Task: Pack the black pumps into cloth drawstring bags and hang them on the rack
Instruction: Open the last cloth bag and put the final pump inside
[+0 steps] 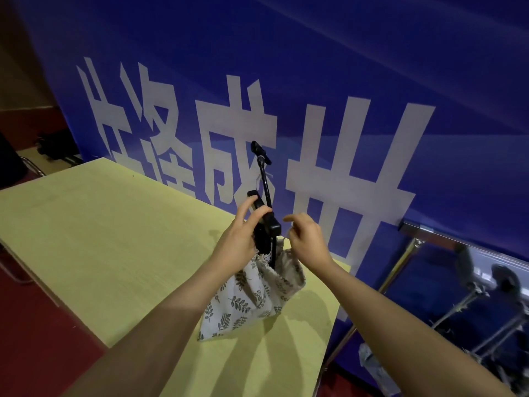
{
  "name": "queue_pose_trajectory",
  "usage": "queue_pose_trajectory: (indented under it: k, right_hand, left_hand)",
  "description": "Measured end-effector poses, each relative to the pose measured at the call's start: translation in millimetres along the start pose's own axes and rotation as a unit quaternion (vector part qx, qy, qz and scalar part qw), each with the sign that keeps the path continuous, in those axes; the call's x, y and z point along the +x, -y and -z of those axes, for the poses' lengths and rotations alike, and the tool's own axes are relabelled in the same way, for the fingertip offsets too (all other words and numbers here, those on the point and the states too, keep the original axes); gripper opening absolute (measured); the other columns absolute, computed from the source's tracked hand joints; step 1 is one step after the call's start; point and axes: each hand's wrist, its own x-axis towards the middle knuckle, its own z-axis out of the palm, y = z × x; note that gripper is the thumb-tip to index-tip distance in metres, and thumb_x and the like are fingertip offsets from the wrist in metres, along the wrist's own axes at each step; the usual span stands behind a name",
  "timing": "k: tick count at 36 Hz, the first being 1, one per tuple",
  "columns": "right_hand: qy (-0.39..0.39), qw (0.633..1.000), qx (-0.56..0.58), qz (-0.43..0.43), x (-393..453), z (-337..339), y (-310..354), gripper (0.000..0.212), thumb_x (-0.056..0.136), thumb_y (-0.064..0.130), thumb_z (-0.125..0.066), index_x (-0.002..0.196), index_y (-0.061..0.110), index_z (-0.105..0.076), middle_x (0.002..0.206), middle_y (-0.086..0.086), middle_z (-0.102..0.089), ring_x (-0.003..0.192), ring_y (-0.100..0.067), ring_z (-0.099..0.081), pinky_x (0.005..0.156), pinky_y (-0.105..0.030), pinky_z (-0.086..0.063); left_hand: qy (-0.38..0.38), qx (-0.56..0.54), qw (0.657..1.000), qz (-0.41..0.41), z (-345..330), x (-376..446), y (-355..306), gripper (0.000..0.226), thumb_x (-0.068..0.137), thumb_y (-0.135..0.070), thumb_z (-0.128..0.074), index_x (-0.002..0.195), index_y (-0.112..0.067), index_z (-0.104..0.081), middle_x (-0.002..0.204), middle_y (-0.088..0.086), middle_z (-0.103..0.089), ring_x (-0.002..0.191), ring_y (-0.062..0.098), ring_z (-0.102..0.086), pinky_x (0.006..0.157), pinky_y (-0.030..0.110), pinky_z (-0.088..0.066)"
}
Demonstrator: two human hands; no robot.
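One cloth bag [252, 296], one rack [264, 179], one worktop [100, 239] and two bare hands are in view; no second bag shows. How many pumps are in play cannot be counted: only one black, hard-edged shape [264, 222] rises out of the bag's mouth, and whether it is shoe or part of the rack is unclear.

The left hand [239, 242] forms the grip: its fingers are curled over that black shape, thumb on the near side, clamped just above the gathered neck of the bag. The right hand [305, 237] is just beside the grip, fingers curled as if pinching a thin pale cord at the bag's rim; the cord itself is too fine to make out surely.

The bag hangs below the grip, its bottom corner on the worktop. It is soft, off-white woven cloth printed with dark leaf sprigs, puckered at the top and flaring to a wide, flat base.

The rack is a slim black metal rod going up beyond the grip, topped by a short crosswise clip. The worktop is pale yellow, smooth and matte. Behind stands a blue banner [372, 81] with large white characters.
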Motion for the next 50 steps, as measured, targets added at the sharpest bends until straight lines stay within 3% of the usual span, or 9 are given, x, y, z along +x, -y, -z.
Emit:
queue_pose_trajectory:
  k: [5, 9, 16, 20, 30, 34, 38, 44, 50]
  right_hand:
    - [-0.086, 0.991, 0.102, -0.006, 7.7, 9.9, 17.1, 0.021, 0.096, 0.012, -0.049, 0.116, 0.01, -0.058, 0.086, 0.002, -0.056, 0.075, -0.017, -0.06, 0.073, -0.037, -0.053]
    - [-0.123, 0.977, 0.17, -0.024, 17.9, 22.1, 33.2, 0.004, 0.093, 0.024, -0.059, 0.09, 0.021, -0.058, 0.062, 0.005, -0.051, 0.056, -0.009, -0.049, 0.06, -0.036, -0.045]
    - [-0.125, 0.965, 0.226, -0.045, 29.6, 38.9, 51.5, 0.038, 0.09, 0.03, -0.062, 0.062, 0.007, -0.052, 0.051, 0.0, -0.045, 0.051, -0.017, -0.043, 0.054, -0.037, -0.041]
    - [-0.119, 0.963, 0.232, -0.062, 32.8, 42.4, 51.9, 0.048, 0.091, 0.029, -0.06, 0.067, -0.012, -0.052, 0.047, -0.009, -0.042, 0.045, -0.024, -0.044, 0.052, -0.041, -0.045]
    - [-0.115, 0.981, 0.159, -0.006, 31.8, 60.0, 57.8, 0.036, 0.088, 0.023, -0.064, 0.065, -0.004, -0.058, 0.051, -0.003, -0.046, 0.051, -0.013, -0.04, 0.054, -0.026, -0.036]
    - [-0.119, 0.98, 0.153, 0.036, 31.3, 67.0, 63.0, 0.033, 0.089, 0.022, -0.064, 0.06, 0.007, -0.056, 0.052, 0.001, -0.047, 0.05, -0.006, -0.04, 0.053, -0.02, -0.035]
    - [-0.127, 0.978, 0.152, 0.067, 29.8, 76.5, 76.1, 0.035, 0.09, 0.02, -0.063, 0.058, 0.021, -0.048, 0.052, 0.007, -0.045, 0.048, -0.003, -0.042, 0.051, -0.013, -0.034]
    - [-0.171, 0.967, 0.181, 0.06, 27.6, 87.6, 85.2, 0.038, 0.092, 0.021, -0.06, 0.057, 0.012, -0.05, 0.049, 0.006, -0.044, 0.045, -0.003, -0.042, 0.049, -0.011, -0.034]
    - [-0.195, 0.966, 0.154, 0.068, 14.5, 97.8, 89.4, 0.053, 0.093, 0.025, -0.059, 0.047, 0.023, -0.035, 0.042, 0.009, -0.035, 0.039, -0.006, -0.034, 0.046, -0.018, -0.031]
  left_hand:
    - [-0.037, 0.02, 0.998, -0.04, 5.9, 7.3, -4.6, 0.057, 0.081, 0.015, -0.046, 0.127, -0.018, -0.05, 0.149, 0.0, -0.033, 0.126, 0.028, -0.045, 0.088, 0.044, -0.05]
    - [-0.025, 0.045, 0.997, -0.055, 13.7, 14.2, -4.5, 0.056, 0.083, 0.014, -0.044, 0.129, -0.017, -0.053, 0.144, 0.003, -0.041, 0.122, 0.03, -0.044, 0.093, 0.047, -0.046]
    - [-0.015, 0.024, 0.997, -0.07, 18.9, 14.2, -6.4, 0.057, 0.078, 0.015, -0.05, 0.125, -0.017, -0.054, 0.133, 0.002, -0.046, 0.118, 0.025, -0.046, 0.09, 0.044, -0.048]
    - [0.005, -0.012, 0.997, -0.083, 21.2, 12.5, -7.6, 0.048, 0.081, 0.009, -0.053, 0.123, -0.016, -0.056, 0.128, -0.001, -0.049, 0.114, 0.021, -0.051, 0.093, 0.038, -0.048]
    - [0.047, -0.027, 0.996, -0.07, 21.6, 4.8, -20.3, 0.051, 0.081, -0.034, -0.035, 0.123, -0.015, -0.057, 0.135, -0.003, -0.048, 0.128, 0.014, -0.034, 0.108, 0.03, -0.027]
    - [0.039, -0.056, 0.997, -0.043, 13.7, 8.5, -32.2, 0.036, 0.091, -0.042, -0.035, 0.1, -0.015, -0.058, 0.116, -0.001, -0.055, 0.117, 0.015, -0.043, 0.097, 0.03, -0.029]
    - [0.052, -0.135, 0.988, 0.059, 4.4, 11.4, -47.8, 0.029, 0.088, -0.051, -0.043, 0.074, -0.027, -0.035, 0.086, -0.002, -0.049, 0.094, 0.025, -0.048, 0.08, 0.038, -0.037]
    - [0.07, -0.075, 0.992, 0.069, 4.6, 13.1, -68.3, 0.039, 0.086, -0.046, -0.055, 0.115, -0.025, -0.038, 0.114, 0.001, -0.049, 0.117, 0.026, -0.036, 0.095, 0.037, -0.031]
    - [0.016, -0.078, 0.992, 0.102, 6.5, 18.9, -92.6, 0.058, 0.08, -0.054, -0.06, 0.124, -0.025, -0.036, 0.105, 0.004, -0.048, 0.119, 0.031, -0.039, 0.099, 0.039, -0.032]
